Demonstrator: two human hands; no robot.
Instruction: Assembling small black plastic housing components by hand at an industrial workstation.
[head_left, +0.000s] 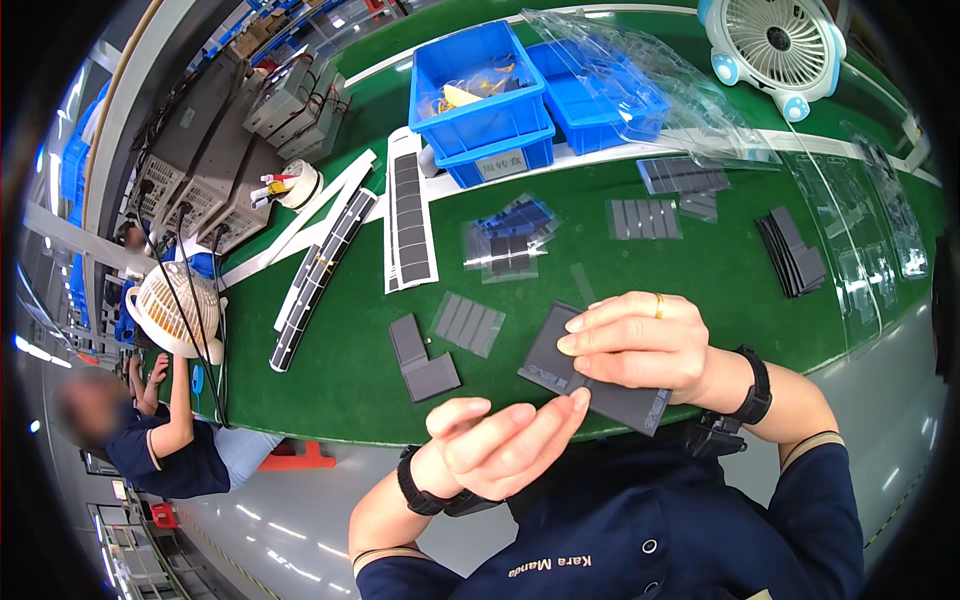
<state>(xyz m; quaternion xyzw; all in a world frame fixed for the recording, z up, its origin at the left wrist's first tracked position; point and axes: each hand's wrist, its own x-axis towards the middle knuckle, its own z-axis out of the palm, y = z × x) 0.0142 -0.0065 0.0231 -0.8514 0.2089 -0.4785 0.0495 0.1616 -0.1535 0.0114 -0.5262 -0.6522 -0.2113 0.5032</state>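
A black L-shaped battery (545, 355) is held just above the near edge of the green table, with faint printing along its near side. My right hand (640, 345) is closed over it, fingers lying across its upper face. My left hand (500, 445) has thumb and forefinger pinched at the battery's near edge, the other fingers loosely bent. Another L-shaped battery (420, 360) lies on the table to the left. Beside it is a clear film sheet with dark rectangular pads (468, 324). A stack of similar L-shaped batteries (790, 252) sits at the right.
Blue bins (480, 100) stand at the back, one holding yellow-wired bits. Long strips of black pads (408, 215) and more film sheets (645, 219) lie around. Clear plastic trays (850, 235) are at the right. A fan (775, 45) stands behind; a co-worker (170, 440) sits left.
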